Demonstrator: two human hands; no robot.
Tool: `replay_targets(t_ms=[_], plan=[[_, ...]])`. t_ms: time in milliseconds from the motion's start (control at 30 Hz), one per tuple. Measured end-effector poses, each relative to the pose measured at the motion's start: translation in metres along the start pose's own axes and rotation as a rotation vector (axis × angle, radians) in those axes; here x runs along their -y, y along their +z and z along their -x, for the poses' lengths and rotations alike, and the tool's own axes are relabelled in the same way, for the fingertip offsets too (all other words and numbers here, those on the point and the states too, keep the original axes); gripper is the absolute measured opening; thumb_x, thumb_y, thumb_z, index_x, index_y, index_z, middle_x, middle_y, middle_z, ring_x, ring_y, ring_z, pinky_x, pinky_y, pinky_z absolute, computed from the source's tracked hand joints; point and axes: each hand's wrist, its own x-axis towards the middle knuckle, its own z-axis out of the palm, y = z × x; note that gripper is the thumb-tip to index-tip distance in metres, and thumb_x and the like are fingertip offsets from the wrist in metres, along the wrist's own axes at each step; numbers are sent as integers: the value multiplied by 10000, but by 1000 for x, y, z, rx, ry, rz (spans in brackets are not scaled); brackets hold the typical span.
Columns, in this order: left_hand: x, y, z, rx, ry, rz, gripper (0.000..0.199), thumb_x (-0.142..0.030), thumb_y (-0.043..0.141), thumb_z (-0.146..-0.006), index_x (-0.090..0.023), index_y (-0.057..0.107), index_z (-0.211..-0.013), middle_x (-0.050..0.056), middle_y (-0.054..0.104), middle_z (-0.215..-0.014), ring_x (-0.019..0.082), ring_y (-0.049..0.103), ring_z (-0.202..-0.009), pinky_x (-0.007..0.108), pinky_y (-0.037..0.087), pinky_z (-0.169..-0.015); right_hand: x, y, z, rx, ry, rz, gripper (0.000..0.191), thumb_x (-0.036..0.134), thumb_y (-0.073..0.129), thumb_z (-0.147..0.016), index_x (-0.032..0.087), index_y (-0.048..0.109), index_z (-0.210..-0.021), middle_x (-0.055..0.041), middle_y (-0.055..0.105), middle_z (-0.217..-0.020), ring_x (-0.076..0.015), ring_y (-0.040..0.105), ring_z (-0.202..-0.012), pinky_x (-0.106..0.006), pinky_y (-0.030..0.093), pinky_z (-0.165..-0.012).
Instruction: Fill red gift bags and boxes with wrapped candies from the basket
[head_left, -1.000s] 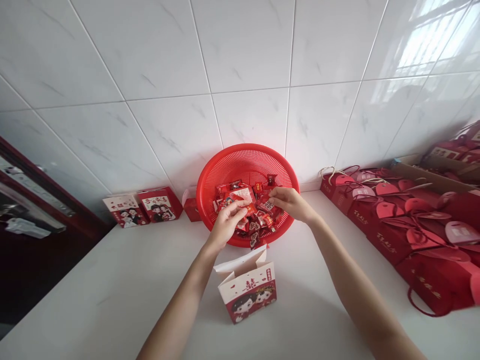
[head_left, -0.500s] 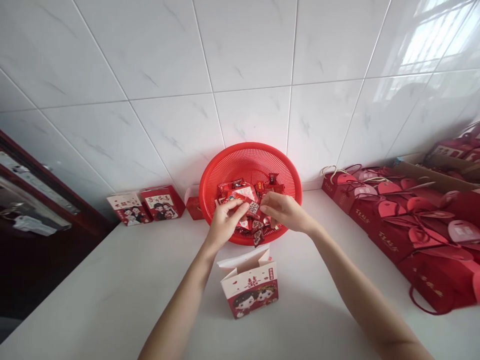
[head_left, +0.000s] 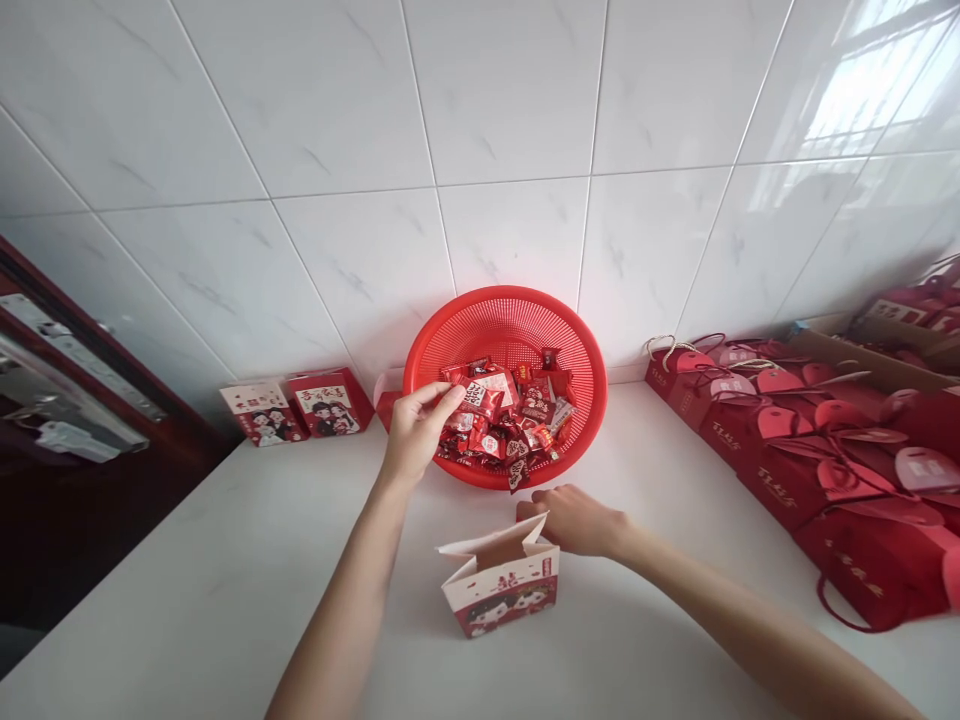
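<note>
My left hand (head_left: 416, 430) is over the left side of a red plastic basket (head_left: 506, 298). Its thumb and forefinger pinch a dark red wrapped candy (head_left: 472, 393) with pale lettering. Many red-wrapped candies lie in the basket below. My right hand (head_left: 577, 520) is closed, just behind the top right corner of an open paper gift box (head_left: 499, 600). A bit of red wrapper shows at its fingertips, and the fingers are partly hidden by the flap. The box stands upright, white above and red below, with two cartoon faces on its front.
Two small printed boxes (head_left: 330, 405) stand against the tiled wall at the left, and a pink and red box is partly hidden behind the basket. Rows of red gift boxes (head_left: 787, 480) with cords fill the right side. A cardboard carton (head_left: 847, 345) sits behind them.
My right hand has moved from above the candies toward me, down to the open gift box. My left hand has shifted slightly left, away from the basket's middle.
</note>
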Motion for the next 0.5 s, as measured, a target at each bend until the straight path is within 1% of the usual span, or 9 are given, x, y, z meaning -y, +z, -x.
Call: replay_targets(t_ms=[67,133,233,367,433,500], plan=[[-1,0,0,1,-10,15,446,-537,856,-587,-147,754,-780,1,663,-721,133,604,-585,260,538,-585,-5,2,-2,-31,10,-15,149,140,612,-913,138,706,-1028,-132,762,-950,-256,721,-840,-290,374,-576],[-1,0,0,3,-8,27,434,-526,860,-587,-147,753,-769,0,661,-710,128,596,-582,250,528,-576,-9,4,-4,-56,11,-26,137,124,604,-914,143,704,-1006,-136,761,-966,-250,717,-858,-285,385,-590],[0,0,0,12,0,35,418,-516,860,-591,-148,755,-758,2,660,-693,129,589,-585,248,525,-566,-14,6,-6,-72,-33,-21,202,86,533,-933,157,708,-1006,-132,755,-999,-233,703,-873,-281,414,-627],[0,0,0,27,-8,56,393,-502,864,-588,-158,749,-740,-7,650,-663,121,573,-570,244,517,-555,-19,8,-7,-107,-76,-37,251,52,508,-916,138,720,-1020,-158,742,-1045,-244,687,-924,-297,464,-695],[-1,1,0,25,-12,63,386,-497,869,-578,-163,746,-729,-10,647,-656,121,575,-567,241,515,-552,-24,5,-6,-121,-100,-86,286,14,494,-898,138,729,-1004,-150,745,-1039,-231,685,-930,-294,479,-720],[-3,1,0,13,-15,69,387,-495,876,-563,-167,743,-721,-11,648,-660,124,583,-566,245,523,-557,-31,-2,-5,-141,-122,-176,295,7,486,-900,145,736,-975,-124,754,-990,-203,686,-883,-275,483,-715]])
